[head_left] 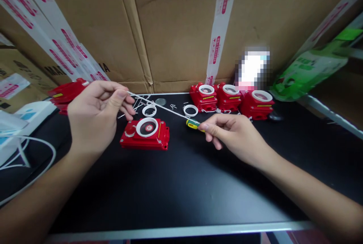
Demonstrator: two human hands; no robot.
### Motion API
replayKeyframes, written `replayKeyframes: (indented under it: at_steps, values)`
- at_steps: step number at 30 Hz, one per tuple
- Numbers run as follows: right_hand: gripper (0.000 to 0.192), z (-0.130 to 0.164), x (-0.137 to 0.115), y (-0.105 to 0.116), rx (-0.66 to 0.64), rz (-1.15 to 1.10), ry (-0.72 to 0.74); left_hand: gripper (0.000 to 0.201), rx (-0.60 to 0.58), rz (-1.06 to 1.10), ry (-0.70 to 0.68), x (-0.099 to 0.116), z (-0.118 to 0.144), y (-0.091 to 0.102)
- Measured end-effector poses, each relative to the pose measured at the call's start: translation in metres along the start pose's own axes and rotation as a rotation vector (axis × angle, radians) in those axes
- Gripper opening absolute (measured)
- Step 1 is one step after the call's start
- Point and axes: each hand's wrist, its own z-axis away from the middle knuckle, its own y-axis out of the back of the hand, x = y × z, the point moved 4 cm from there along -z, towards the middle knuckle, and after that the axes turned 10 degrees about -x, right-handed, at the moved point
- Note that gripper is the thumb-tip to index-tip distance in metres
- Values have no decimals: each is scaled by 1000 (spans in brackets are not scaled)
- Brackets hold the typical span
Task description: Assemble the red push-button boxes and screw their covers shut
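A thin white cord (161, 106) runs taut in a slant between my two hands. My left hand (98, 111) pinches its upper end between thumb and fingers. At the lower end, my right hand (229, 130) has its thumb and forefinger closed on the cord. A green-and-yellow tool handle (193, 124) shows right at those fingertips; whether the fingers also grip it I cannot tell, and its far end is hidden. Below the cord lies a red box-shaped device (146, 134) with a white ring around a round dark window.
Loose white rings (190, 110) and small metal pieces (172, 106) lie behind the cord. Several more red devices (203, 98) stand at the back right and left. A green bottle (309, 72), a power strip (25, 127) with white cable, and cardboard boxes (176, 28) border the black table (170, 191).
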Motion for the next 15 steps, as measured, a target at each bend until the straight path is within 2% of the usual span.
replayKeyframes:
  at_steps: [3, 8, 15]
  values:
    - [40, -3, 3, 5, 48, -85, 36, 20, 11, 2, 9, -6, 0, 1]
    - [30, -5, 3, 8, 21, -206, 108, 19, 11, -10, 13, -12, -1, 5]
    - [40, -6, 1, 12, 103, -241, 71, 23, 66, -10, 2, -9, -3, 9]
